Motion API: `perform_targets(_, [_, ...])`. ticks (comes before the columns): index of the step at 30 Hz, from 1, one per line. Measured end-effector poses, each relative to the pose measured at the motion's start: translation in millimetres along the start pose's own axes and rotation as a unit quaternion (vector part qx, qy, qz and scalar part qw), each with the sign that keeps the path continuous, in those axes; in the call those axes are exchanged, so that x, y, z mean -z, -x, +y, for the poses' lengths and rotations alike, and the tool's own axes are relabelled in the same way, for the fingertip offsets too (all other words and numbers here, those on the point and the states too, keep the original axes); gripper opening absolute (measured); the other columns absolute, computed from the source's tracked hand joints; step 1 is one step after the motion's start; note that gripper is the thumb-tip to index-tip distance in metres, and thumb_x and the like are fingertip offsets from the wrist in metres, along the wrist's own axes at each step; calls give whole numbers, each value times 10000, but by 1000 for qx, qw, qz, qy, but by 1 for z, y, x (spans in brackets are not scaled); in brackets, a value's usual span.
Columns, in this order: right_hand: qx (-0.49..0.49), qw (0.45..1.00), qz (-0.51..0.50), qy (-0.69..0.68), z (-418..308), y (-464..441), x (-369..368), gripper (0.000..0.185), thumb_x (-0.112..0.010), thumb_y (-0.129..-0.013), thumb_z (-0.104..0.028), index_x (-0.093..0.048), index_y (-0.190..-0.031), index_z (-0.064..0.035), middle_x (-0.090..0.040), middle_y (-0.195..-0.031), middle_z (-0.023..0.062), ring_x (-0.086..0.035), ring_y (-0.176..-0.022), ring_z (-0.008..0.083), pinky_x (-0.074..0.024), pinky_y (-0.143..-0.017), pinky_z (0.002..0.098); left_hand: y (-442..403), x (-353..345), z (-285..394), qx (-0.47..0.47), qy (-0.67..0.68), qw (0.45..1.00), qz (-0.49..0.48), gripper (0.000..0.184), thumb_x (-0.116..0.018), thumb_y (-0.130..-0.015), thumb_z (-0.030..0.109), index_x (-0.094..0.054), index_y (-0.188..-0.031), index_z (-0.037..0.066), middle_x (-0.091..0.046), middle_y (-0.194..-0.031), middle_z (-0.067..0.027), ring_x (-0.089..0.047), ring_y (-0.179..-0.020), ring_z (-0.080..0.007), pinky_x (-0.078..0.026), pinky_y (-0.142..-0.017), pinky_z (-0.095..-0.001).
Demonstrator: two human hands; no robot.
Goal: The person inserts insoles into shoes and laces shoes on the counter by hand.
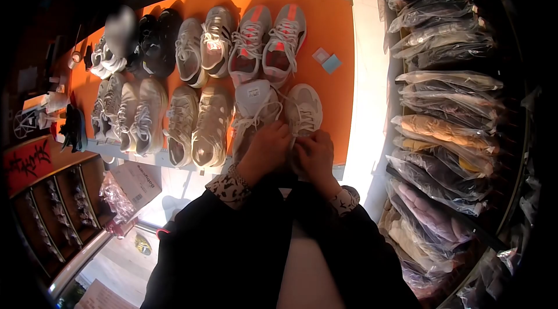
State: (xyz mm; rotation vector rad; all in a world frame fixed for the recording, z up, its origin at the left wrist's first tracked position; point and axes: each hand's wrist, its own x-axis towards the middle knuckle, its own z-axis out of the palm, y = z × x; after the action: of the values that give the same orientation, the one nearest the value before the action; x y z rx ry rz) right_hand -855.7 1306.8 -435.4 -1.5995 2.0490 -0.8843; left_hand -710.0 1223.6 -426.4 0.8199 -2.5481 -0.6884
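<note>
Two pale lace-up shoes stand at the near edge of an orange table. My left hand (269, 147) is closed between them, at the opening of the left shoe (253, 106), which has a white label on its tongue. At the laces and opening of the right shoe (304, 107) is my right hand (315, 154), its fingers bent together. What the fingertips of either hand pinch is too small to make out. White laces run from the left shoe towards the hands. My hands hide the heel parts of both shoes.
Two rows of paired shoes, among them a grey and orange pair (284, 39), stand on the orange table (333, 27). Two small cards (331, 64) lie at its right. Bagged garments (444, 126) hang along the right side. A carton (136, 184) is at lower left.
</note>
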Motion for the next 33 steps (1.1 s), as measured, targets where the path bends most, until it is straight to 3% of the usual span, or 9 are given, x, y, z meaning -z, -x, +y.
perform_targets(17, [13,1000,-17,-10,9,1,-5,99,-713,-702,-120,-709,-787,-69,-562,-799,87,-551,-812,292,-430,-704,407,2,-14,3,9,3,1000,-9,48,-596,-679,80,-571,-697,44,-544,-768,-115,-563,-785,-293,-476,-672,-389])
perform_targets(22, [17,1000,-10,-20,8,0,-6,96,-713,-699,-117,-700,-781,-70,-558,-800,88,-551,-817,296,-431,-705,408,12,-19,14,162,45,984,61,57,-618,-751,97,-614,-711,57,-584,-704,-124,-597,-670,-324,-482,-595,-425])
perform_targets(29, [1,999,-32,-19,11,3,-7,117,-735,-681,-101,-680,-782,-76,-536,-837,83,-532,-861,294,-434,-736,393,14,-25,12,204,17,978,31,102,-612,-775,117,-626,-695,56,-608,-713,-141,-614,-686,-335,-488,-611,-433])
perform_targets(33, [10,999,-20,-27,12,3,-7,113,-733,-676,-99,-674,-770,-78,-535,-834,83,-531,-857,296,-433,-732,396,10,-22,16,199,0,980,-18,70,-588,-767,98,-625,-764,39,-614,-780,-156,-614,-734,-356,-500,-652,-437])
